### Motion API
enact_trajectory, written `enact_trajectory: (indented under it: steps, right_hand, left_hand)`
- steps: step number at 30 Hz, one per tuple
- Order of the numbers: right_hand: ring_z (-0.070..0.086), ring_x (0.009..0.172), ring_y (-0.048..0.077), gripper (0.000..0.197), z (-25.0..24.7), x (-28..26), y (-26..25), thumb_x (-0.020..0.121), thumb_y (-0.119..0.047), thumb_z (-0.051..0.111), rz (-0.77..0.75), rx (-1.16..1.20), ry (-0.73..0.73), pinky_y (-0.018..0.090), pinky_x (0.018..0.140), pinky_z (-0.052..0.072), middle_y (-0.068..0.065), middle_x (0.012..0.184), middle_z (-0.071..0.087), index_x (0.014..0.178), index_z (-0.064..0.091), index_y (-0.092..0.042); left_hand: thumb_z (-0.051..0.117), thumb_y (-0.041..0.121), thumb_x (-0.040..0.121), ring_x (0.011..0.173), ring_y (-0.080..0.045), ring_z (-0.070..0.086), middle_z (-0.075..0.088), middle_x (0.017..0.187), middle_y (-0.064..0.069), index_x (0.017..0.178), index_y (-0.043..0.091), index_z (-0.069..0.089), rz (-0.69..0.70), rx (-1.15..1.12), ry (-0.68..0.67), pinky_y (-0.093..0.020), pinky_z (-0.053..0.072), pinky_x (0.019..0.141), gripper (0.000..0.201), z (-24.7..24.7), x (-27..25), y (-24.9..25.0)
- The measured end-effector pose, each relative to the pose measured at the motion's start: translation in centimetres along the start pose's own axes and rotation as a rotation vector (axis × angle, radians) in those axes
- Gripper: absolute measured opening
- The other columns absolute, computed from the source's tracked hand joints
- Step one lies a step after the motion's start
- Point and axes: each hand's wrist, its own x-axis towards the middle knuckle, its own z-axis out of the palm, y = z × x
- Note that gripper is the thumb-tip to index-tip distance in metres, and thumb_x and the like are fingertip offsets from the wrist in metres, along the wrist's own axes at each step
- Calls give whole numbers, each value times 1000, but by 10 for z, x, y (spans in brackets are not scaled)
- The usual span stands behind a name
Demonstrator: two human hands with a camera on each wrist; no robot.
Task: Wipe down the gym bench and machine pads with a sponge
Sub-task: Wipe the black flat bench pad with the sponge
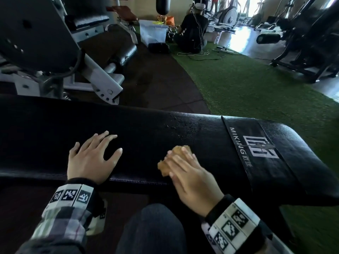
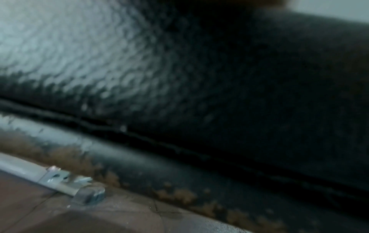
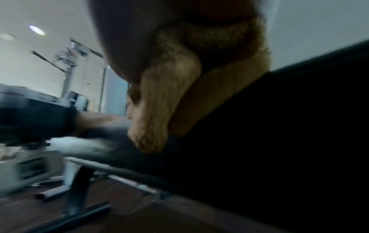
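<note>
A long black padded bench (image 1: 146, 129) runs across the head view, its logo end to the right. My left hand (image 1: 91, 154) lies flat on the pad with fingers spread and holds nothing. My right hand (image 1: 189, 173) holds a tan sponge (image 1: 178, 149) against the pad near the front edge. Its fingers lie over the top and the thumb is hidden. The right wrist view shows the sponge (image 3: 159, 102) squeezed and folded under the palm on the bench (image 3: 259, 126). Only blurred pad surface (image 2: 99, 55) fills the left wrist view. Small droplets (image 1: 179, 123) dot the pad beyond the sponge.
A grey weight machine (image 1: 55, 52) stands behind the bench on the left. A person sits on the green turf (image 1: 256, 88) at the back, beside a clear plastic box (image 1: 152, 32). My knee (image 1: 156, 226) is below the bench. The bench's metal foot (image 3: 79, 205) rests on the dark floor.
</note>
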Motion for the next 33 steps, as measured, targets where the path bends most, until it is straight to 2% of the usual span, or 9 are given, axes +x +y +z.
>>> enact_trajectory:
  steps: [3, 6, 11, 15, 19, 23, 26, 30, 33]
  right_hand:
    - [21, 142, 15, 41, -1, -15, -3, 97, -29, 35, -120, -31, -30, 33, 115, 24, -12, 145, 40, 135, 49, -24]
    - [22, 142, 13, 44, -11, -31, 16, 96, -31, 34, -159, -88, -84, 34, 111, 31, -15, 148, 34, 139, 43, -27]
    - [22, 141, 14, 47, -22, -29, 48, 97, -36, 26, -3, -113, -86, 36, 109, 35, -13, 147, 36, 140, 41, -25]
    - [22, 141, 22, 53, -9, 2, 36, 93, -36, 20, 93, -51, -66, 44, 110, 31, -7, 145, 41, 137, 46, -20]
    - [17, 142, 24, 50, 2, 10, 9, 95, -34, 23, -25, 11, -100, 42, 113, 20, -6, 148, 36, 139, 43, -19]
    - [18, 143, 18, 46, -6, -17, 10, 96, -31, 29, -160, -36, -142, 37, 112, 23, -13, 149, 32, 141, 38, -25]
    - [17, 143, 14, 48, -19, -30, 31, 96, -35, 29, -159, -111, -167, 34, 111, 26, -18, 151, 27, 143, 33, -30]
    - [-2, 144, 10, 61, -27, -14, 53, 92, -50, 4, -7, -92, -257, 32, 116, 20, -20, 153, 14, 147, 22, -31]
    - [5, 144, 23, 73, -16, 12, 46, 89, -54, -6, 20, -73, -241, 45, 115, 22, -9, 153, 23, 145, 29, -24]
  left_hand:
    - [37, 61, 91, 145, -2, 16, 29, 153, 24, 139, 46, 39, 0, -5, 6, -41, 7, 120, 50, -1, 0, 0]
    - [37, 61, 91, 145, -2, 17, 29, 153, 24, 139, 46, 39, 1, -6, 9, -41, 8, 120, 51, -1, 0, 0]
    - [39, 60, 90, 145, -3, 19, 31, 152, 24, 138, 46, 41, -5, -9, 15, -42, 9, 120, 50, 0, 1, 0]
    - [40, 60, 91, 145, -3, 19, 32, 152, 23, 138, 46, 41, -4, -2, 22, -42, 9, 120, 49, 1, 1, -1]
    - [36, 62, 90, 145, -3, 19, 32, 152, 23, 138, 46, 41, -5, 0, 23, -42, 9, 120, 51, 1, 1, 0]
    - [39, 61, 92, 145, -3, 18, 31, 152, 23, 138, 46, 40, -5, -5, 15, -41, 8, 120, 49, 0, 0, -1]
    - [38, 61, 90, 145, -2, 18, 30, 152, 24, 139, 46, 40, -10, -7, 11, -41, 8, 120, 50, 0, 1, 0]
    - [27, 68, 86, 144, -3, 19, 31, 152, 24, 138, 46, 41, -11, -12, 8, -41, 7, 119, 58, -1, 1, 0]
    - [22, 69, 80, 144, -3, 18, 31, 152, 24, 138, 47, 40, -11, -14, 2, -40, 7, 119, 65, -1, 1, 0]
